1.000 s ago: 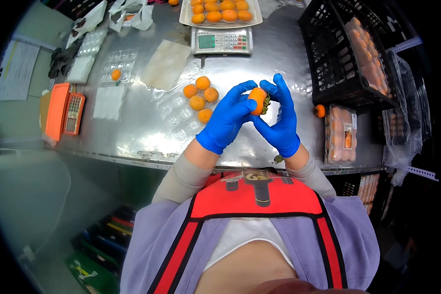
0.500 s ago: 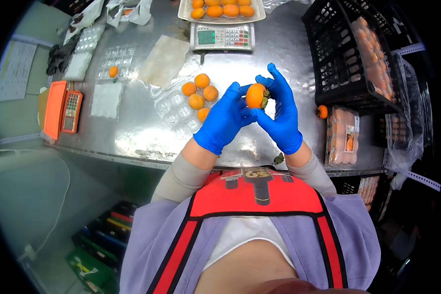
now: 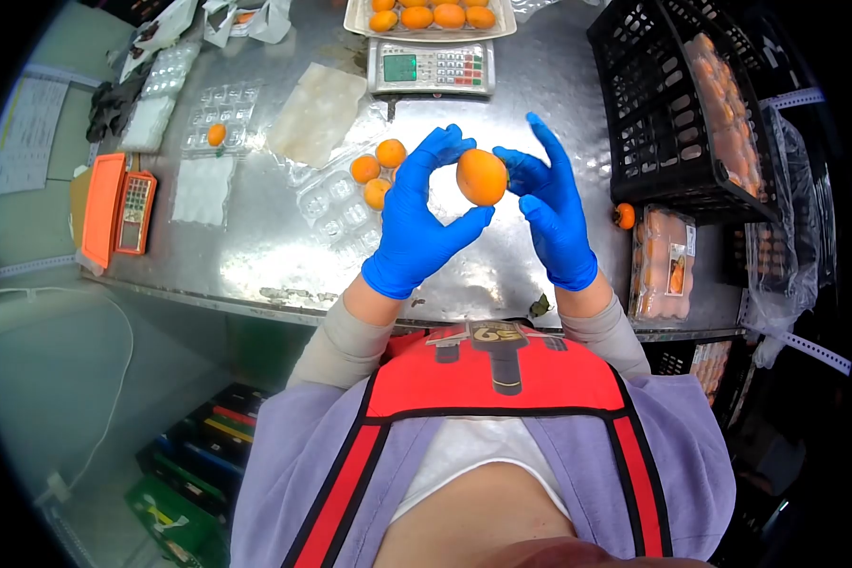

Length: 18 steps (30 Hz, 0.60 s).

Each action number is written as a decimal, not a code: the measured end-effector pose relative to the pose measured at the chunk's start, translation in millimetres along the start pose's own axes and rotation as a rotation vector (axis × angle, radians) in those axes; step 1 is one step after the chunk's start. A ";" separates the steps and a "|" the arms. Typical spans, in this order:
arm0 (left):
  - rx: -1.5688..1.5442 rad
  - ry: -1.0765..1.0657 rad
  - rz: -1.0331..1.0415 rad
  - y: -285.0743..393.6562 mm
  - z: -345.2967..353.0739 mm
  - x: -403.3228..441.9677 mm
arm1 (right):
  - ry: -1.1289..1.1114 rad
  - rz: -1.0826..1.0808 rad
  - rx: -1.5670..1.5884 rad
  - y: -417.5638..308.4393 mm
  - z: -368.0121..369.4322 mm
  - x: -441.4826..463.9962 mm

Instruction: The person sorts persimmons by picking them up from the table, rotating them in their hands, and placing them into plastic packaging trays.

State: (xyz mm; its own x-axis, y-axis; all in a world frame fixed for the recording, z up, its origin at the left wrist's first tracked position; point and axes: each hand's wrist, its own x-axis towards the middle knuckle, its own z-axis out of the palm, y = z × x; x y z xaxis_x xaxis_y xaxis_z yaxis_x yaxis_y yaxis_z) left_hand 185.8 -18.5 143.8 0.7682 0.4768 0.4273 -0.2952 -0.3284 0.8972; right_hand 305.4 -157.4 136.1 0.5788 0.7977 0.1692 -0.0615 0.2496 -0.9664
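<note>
An orange persimmon [image 3: 482, 177] is up between my two blue-gloved hands, its smooth side facing the camera. My left hand [image 3: 426, 213] curves round its left side, with the thumb below and the fingertips above, spread wide. On the right, my right hand [image 3: 551, 204] has its fingers at the fruit's right edge, the index finger stretched upward. Left of my left hand, several persimmons [image 3: 365, 169] sit in a clear moulded tray [image 3: 331, 214], partly hidden by the glove.
A scale [image 3: 432, 68] bearing a tray of persimmons [image 3: 447, 16] stands at the back. On the right are a black crate [image 3: 648, 114], a packed box [image 3: 662, 265] and a loose persimmon [image 3: 624, 216]. An orange-cased device [image 3: 136, 214] lies at the left.
The persimmon has turned, so its green leaves no longer face the right side visibly. My left hand's fingers have spread and moved left, and my hands have drawn apart.
</note>
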 end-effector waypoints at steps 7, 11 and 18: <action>0.210 -0.130 0.178 -7.8 -7.3 2.4 | -0.069 0.200 0.324 2.2 18.2 3.4; -0.057 -0.116 -0.035 -2.6 -11.1 0.1 | 0.008 0.032 0.085 2.3 21.0 3.0; -0.470 -0.125 -0.276 -0.6 -7.2 -4.6 | 0.060 -0.171 -0.235 2.8 26.8 3.1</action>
State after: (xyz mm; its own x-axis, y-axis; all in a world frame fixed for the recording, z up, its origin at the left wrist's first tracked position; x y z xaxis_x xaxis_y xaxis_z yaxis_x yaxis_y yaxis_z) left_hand 178.4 -14.7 142.1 0.9058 0.3841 0.1787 -0.2731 0.2070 0.9394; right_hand 285.2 -139.5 139.0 0.6124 0.7191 0.3283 0.2272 0.2377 -0.9444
